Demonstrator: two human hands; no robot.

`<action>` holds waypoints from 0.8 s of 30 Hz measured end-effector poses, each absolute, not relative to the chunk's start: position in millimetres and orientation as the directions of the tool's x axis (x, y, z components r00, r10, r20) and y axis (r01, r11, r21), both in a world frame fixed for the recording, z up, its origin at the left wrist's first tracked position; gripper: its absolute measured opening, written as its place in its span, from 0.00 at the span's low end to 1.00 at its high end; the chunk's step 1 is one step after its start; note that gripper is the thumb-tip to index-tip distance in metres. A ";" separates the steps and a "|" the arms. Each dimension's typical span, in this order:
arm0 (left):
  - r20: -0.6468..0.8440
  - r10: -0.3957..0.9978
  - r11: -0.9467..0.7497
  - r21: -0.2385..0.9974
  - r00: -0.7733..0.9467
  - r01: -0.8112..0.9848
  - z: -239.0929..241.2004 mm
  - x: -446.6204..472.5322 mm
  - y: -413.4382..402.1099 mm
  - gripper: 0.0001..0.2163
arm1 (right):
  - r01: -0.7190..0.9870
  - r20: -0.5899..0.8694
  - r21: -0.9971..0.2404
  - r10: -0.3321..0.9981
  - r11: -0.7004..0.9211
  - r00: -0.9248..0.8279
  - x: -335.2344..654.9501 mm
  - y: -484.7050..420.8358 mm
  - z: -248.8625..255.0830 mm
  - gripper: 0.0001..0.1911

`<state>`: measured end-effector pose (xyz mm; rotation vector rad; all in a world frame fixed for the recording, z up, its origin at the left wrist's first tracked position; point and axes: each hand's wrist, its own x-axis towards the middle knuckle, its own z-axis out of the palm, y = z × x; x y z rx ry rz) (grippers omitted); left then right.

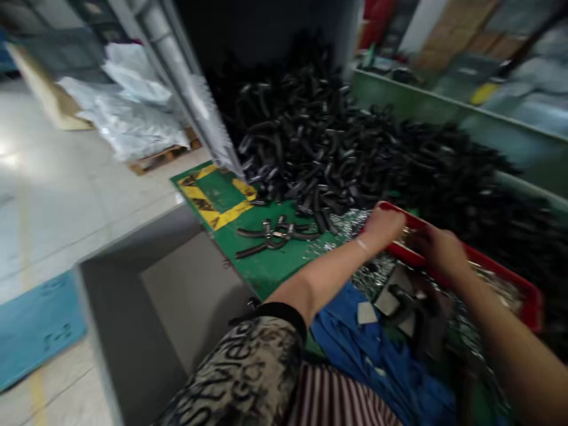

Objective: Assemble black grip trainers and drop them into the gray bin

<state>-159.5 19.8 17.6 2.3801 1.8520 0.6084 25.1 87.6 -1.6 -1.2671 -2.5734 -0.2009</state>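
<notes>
A long red tray (535, 305) of small metallic parts lies slantwise on the green bench (261, 269). My left hand (387, 225) is over the tray's left end, touching or just above its rim; its fingers are bent downward and mostly hidden. My right hand (444, 251) reaches into the same tray, a little to the right. Its fingers look curled together, but blur hides what they hold. Loose small silvery parts (373, 278) are scattered around the tray. Several dark curved tool pieces (277, 235) lie together on the bench to the left.
A large heap of black curved handles (310, 142) fills the bench's back. Blue cloth (368, 343) lies near my body, beside a dark fixture (417, 307). A grey bin (177, 296) stands at the left, below the bench edge. Wrapped bags (128, 112) sit on a pallet beyond.
</notes>
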 end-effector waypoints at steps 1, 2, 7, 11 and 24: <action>0.257 0.946 -0.271 0.302 0.195 0.914 8.6 -150.9 32.9 0.14 | 0.787 0.254 0.002 0.761 0.617 -0.598 37.3 91.1 -3.7 0.05; 0.252 0.949 -0.267 0.314 0.191 0.911 -0.5 -143.3 45.3 0.10 | 0.786 0.228 -0.006 0.767 0.618 -0.600 45.1 95.5 -7.9 0.05; 0.231 0.957 -0.248 0.324 0.178 0.913 -31.2 -132.0 78.5 0.12 | 0.790 0.211 -0.115 0.792 0.603 -0.573 50.1 112.4 -29.5 0.07; 0.185 0.968 -0.222 0.306 0.171 0.926 -36.8 -134.1 82.6 0.12 | 0.771 0.238 -0.210 0.797 0.601 -0.556 50.6 110.0 -30.6 0.06; 0.183 0.979 -0.153 0.367 0.090 0.918 -38.5 -131.6 82.5 0.09 | 0.748 0.271 -0.295 0.803 0.594 -0.531 54.6 112.1 -35.4 0.08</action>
